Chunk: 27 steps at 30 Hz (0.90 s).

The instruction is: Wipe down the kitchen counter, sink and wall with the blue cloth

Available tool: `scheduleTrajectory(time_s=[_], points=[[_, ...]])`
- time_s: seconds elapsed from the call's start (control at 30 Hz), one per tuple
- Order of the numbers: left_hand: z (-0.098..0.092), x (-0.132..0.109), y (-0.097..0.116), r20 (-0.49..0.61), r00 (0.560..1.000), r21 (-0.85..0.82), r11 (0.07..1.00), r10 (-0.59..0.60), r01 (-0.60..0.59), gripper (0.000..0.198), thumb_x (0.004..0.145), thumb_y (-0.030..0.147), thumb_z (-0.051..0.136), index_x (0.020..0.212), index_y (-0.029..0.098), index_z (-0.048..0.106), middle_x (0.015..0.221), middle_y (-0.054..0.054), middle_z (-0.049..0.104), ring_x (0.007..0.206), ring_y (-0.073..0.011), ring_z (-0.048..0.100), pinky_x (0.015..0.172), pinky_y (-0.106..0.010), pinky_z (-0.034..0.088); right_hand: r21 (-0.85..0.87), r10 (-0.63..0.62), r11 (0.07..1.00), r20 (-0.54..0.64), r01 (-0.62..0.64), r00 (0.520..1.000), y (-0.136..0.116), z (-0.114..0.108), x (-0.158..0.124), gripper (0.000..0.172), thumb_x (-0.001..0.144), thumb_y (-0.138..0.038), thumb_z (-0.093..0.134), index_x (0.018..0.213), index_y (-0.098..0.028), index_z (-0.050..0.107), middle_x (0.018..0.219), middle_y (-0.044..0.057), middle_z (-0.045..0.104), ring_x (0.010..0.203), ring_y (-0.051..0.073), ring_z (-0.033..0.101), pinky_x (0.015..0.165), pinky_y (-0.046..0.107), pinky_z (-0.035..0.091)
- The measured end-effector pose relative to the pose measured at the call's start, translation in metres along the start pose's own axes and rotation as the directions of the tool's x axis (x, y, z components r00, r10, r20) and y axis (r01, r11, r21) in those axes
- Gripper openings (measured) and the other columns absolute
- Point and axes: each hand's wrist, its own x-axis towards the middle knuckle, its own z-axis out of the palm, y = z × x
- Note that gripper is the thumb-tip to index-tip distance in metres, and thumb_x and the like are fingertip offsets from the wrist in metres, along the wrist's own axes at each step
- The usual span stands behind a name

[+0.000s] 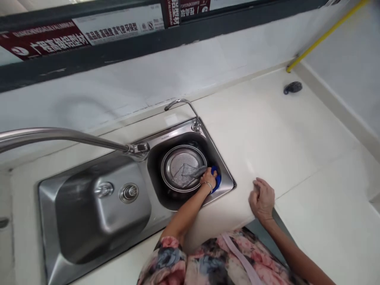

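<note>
My left hand (208, 179) reaches down into the small right basin of the steel sink (89, 221). Its fingers are closed on a blue thing (216, 177), perhaps a sponge or cloth, at the right edge of a round perforated steel strainer basket (175, 158). A grey cloth (190, 174) lies in the basket just left of that hand. My right hand (262, 198) rests on the cream countertop (282, 134) near its front edge, fingers curled loosely, with nothing seen in it.
A long tap spout (68, 135) runs from the left over the large left basin. A smaller curved tap (185, 109) stands behind the small basin. A dark small object (293, 87) lies at the back right near a yellow pipe (323, 37).
</note>
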Motion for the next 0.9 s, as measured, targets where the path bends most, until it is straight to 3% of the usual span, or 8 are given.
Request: scheduleTrajectory(time_s=[0.2, 0.33, 0.43, 0.6, 0.7, 0.8, 0.9], points=[[-0.04, -0.037, -0.052, 0.248, 0.962, 0.273, 0.944, 0.116, -0.184, 0.042, 0.099, 0.046, 0.057, 0.133, 0.023, 0.066, 0.137, -0.011, 0.072, 0.126, -0.0275, 0.066, 0.111, -0.052, 0.05, 0.009, -0.036, 0.999, -0.022, 0.036, 0.999, -0.001, 0.001, 0.001, 0.042, 0.087, -0.011, 0.052, 0.127, -0.019, 0.062, 0.131, 0.015, 0.067, 0.119, 0.031, 0.062, 0.102, 0.049, 0.049], [-0.08, -0.079, -0.102, 0.256, 0.966, 0.479, 0.864, 0.029, -0.153, 0.045, 0.098, 0.041, 0.059, 0.139, 0.022, 0.064, 0.138, -0.012, 0.071, 0.126, -0.0278, 0.067, 0.11, -0.053, 0.052, 0.0, -0.055, 0.998, -0.052, 0.055, 0.997, -0.001, 0.002, 0.002, 0.039, 0.087, -0.011, 0.053, 0.125, -0.019, 0.062, 0.131, 0.015, 0.068, 0.115, 0.03, 0.063, 0.1, 0.046, 0.049], [-0.103, -0.103, -0.125, 0.206, 0.978, 0.612, 0.784, -0.024, -0.11, 0.041, 0.094, 0.037, 0.063, 0.133, 0.024, 0.069, 0.133, -0.014, 0.073, 0.122, -0.0329, 0.069, 0.106, -0.055, 0.054, 0.005, -0.051, 0.999, -0.051, 0.051, 0.997, -0.002, 0.004, 0.001, 0.038, 0.087, -0.011, 0.054, 0.123, -0.019, 0.062, 0.132, 0.015, 0.068, 0.115, 0.03, 0.063, 0.1, 0.045, 0.049], [-0.135, -0.102, -0.134, -0.007, 1.0, 0.708, 0.706, 0.009, -0.002, 0.037, 0.085, 0.016, 0.065, 0.12, 0.024, 0.076, 0.125, -0.016, 0.073, 0.122, -0.0372, 0.066, 0.098, -0.051, 0.056, 0.029, -0.018, 0.999, -0.054, 0.02, 0.998, -0.005, 0.006, 0.0, 0.038, 0.087, -0.01, 0.054, 0.123, -0.02, 0.063, 0.133, 0.013, 0.068, 0.117, 0.03, 0.064, 0.099, 0.044, 0.048], [-0.168, -0.091, -0.139, -0.212, 0.974, 0.674, 0.733, 0.078, 0.088, 0.04, 0.089, 0.013, 0.056, 0.124, 0.023, 0.072, 0.129, -0.018, 0.069, 0.127, -0.0392, 0.06, 0.094, -0.051, 0.057, 0.041, -0.027, 0.999, -0.074, 0.03, 0.997, -0.006, 0.008, 0.0, 0.037, 0.088, -0.009, 0.054, 0.123, -0.02, 0.063, 0.133, 0.012, 0.069, 0.118, 0.029, 0.064, 0.099, 0.043, 0.049], [-0.205, -0.084, -0.15, -0.442, 0.89, 0.554, 0.814, 0.112, 0.173, 0.038, 0.096, 0.024, 0.049, 0.129, 0.019, 0.068, 0.133, -0.02, 0.067, 0.125, -0.0398, 0.06, 0.095, -0.055, 0.056, 0.045, -0.023, 0.999, -0.079, 0.027, 0.997, -0.008, 0.009, 0.0, 0.037, 0.089, -0.008, 0.053, 0.122, -0.02, 0.062, 0.134, 0.011, 0.069, 0.118, 0.028, 0.064, 0.098, 0.043, 0.049], [-0.222, -0.073, -0.158, -0.668, 0.741, 0.337, 0.913, 0.059, 0.231, 0.042, 0.101, 0.033, 0.043, 0.129, 0.012, 0.065, 0.123, -0.023, 0.071, 0.108, -0.0348, 0.069, 0.092, -0.052, 0.058, 0.035, -0.014, 0.999, -0.078, 0.016, 0.997, -0.011, 0.008, 0.001, 0.035, 0.09, -0.008, 0.052, 0.121, -0.02, 0.062, 0.133, 0.011, 0.069, 0.114, 0.028, 0.065, 0.096, 0.043, 0.049]])
